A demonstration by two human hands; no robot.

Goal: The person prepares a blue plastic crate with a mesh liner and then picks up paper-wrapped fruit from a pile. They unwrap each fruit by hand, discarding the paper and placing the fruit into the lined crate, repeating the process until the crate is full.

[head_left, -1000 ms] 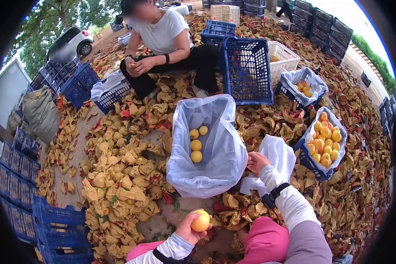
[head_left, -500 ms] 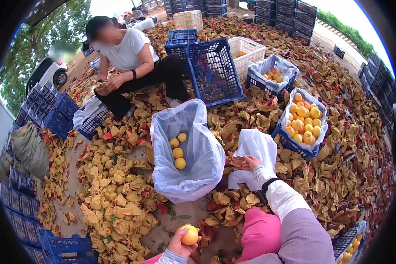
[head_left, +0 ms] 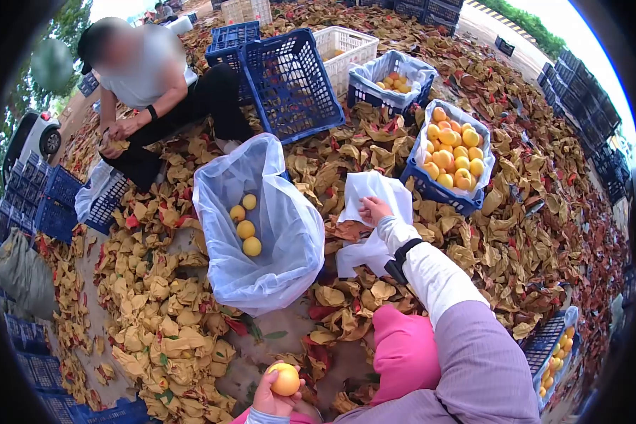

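Note:
My left hand [head_left: 279,392] wraps its fingers around a yellow-orange peach [head_left: 285,379] low in the view. To its upper left stands a crate lined with a translucent plastic bag [head_left: 290,247], where several peaches [head_left: 245,229] lie along the bottom. My right hand [head_left: 376,210] is stretched forward over a white plastic sheet [head_left: 392,194], its fingers slightly bent and apart, with no object seen in them. A brown paper wrapper [head_left: 348,231] lies just below those fingertips. Left of the lined crate is a heap of paper-wrapped fruit [head_left: 155,311].
A blue crate full of peaches [head_left: 449,152] stands at right, with another lined crate [head_left: 396,88] behind it. An upended blue crate [head_left: 293,88] and a white crate [head_left: 346,53] are further back. A seated person [head_left: 145,85] works at left. Discarded wrappers [head_left: 495,261] cover the ground.
The view has swung right and slightly down, shifting the scene left and up. My right hand has moved a little away from the brown wrapper. The peach stays in my left hand.

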